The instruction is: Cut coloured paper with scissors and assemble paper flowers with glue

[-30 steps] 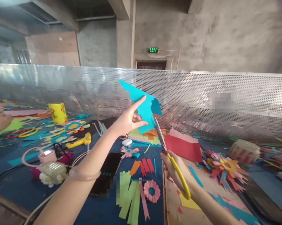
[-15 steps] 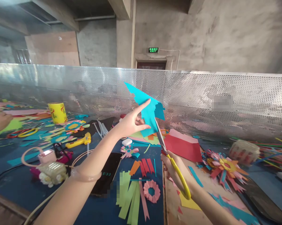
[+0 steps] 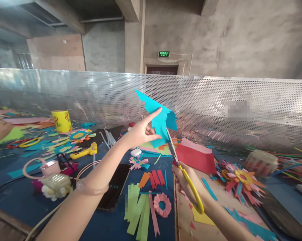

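Blue paper (image 3: 161, 122): held up in mid-scene above the bench (image 3: 90, 227), its edges notched in small steps, a darker part showing on the right.
Left hand (image 3: 141, 133): gripping the paper, forefinger stretched across its face, thumb towards the lower edge, other fingers curled in.
Right hand (image 3: 187, 177): wrapped around the yellow handle of the scissors (image 3: 173, 151), near and right of the paper.
Blades: narrow, pointing up and away, tips at the paper's right edge; whether paper lies between them I cannot tell.
Step in hand: apparently snipping into that right edge.
Next cut: would call for a steady left hand, blades lined up and fingertips clear of their path.
Near side: green strips (image 3: 144, 214), red strips (image 3: 154, 180) and a pink paper ring (image 3: 156, 205).
Right side: red paper (image 3: 195, 159), then a layered paper flower (image 3: 242, 177).
Far left: another person's hand (image 3: 0, 130).
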{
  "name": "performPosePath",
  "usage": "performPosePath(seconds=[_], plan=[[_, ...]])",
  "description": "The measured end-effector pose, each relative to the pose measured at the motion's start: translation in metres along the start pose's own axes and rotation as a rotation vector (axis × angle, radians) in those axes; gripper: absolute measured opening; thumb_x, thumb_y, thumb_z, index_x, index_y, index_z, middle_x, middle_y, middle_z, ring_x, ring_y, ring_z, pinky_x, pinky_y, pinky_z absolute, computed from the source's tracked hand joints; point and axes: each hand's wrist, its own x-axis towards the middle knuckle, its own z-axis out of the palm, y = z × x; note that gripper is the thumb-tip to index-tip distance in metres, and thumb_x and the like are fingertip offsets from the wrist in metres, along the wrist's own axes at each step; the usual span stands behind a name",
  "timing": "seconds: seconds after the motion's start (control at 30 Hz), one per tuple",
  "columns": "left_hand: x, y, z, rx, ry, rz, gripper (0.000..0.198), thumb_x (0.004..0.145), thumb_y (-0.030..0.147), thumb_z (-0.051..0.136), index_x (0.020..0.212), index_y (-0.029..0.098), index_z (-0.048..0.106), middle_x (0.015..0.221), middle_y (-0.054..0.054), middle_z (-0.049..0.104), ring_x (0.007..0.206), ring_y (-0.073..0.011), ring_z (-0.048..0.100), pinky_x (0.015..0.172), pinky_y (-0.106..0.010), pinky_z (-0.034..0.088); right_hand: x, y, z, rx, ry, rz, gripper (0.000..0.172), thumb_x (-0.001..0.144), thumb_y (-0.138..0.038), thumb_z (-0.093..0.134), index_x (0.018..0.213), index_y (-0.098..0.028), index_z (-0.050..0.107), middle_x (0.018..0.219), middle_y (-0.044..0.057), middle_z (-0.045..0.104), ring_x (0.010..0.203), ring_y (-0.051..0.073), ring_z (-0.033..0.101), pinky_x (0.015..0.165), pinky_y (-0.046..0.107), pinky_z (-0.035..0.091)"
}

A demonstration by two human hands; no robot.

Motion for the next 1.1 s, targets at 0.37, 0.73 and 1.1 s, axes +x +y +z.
performPosePath(seconds=[0.37, 0.73, 1.1], plan=[[0.000, 0.000, 0.002, 0.029, 0.028, -0.014, 0.088, 0.075, 0.022, 0.066, 0.146, 0.030, 0.014, 0.061, 0.007, 0.045, 0.052, -0.0098, 0.046, 0.047, -0.020, 0.045, -0.001, 0.005, 0.004, -0.084, 0.054, -0.026, 0.017, 0.086, -0.032, 0.037, 0.073, -0.021, 0.038, 0.061, -0.007, 0.036, 0.049, 0.009, 0.038, 0.044, 0.020, 0.029], [0.001, -0.006, 0.003, 0.020, 0.052, 0.015, 0.089, 0.074, 0.024, 0.067, 0.146, 0.029, 0.015, 0.062, 0.005, 0.045, 0.057, -0.0130, 0.050, 0.055, -0.026, 0.051, -0.001, 0.008, 0.009, -0.065, 0.077, -0.046, 0.024, 0.090, -0.038, 0.032, 0.074, -0.022, 0.037, 0.060, -0.007, 0.031, 0.047, 0.008, 0.033, 0.042, 0.020, 0.026], [0.001, -0.006, 0.003, 0.025, 0.062, 0.027, 0.089, 0.074, 0.025, 0.069, 0.145, 0.031, 0.017, 0.065, 0.005, 0.047, 0.057, -0.0120, 0.048, 0.053, -0.025, 0.051, -0.001, 0.013, 0.010, -0.082, 0.112, -0.016, 0.023, 0.088, -0.037, 0.035, 0.074, -0.020, 0.040, 0.059, -0.006, 0.032, 0.049, 0.009, 0.032, 0.041, 0.019, 0.025]])
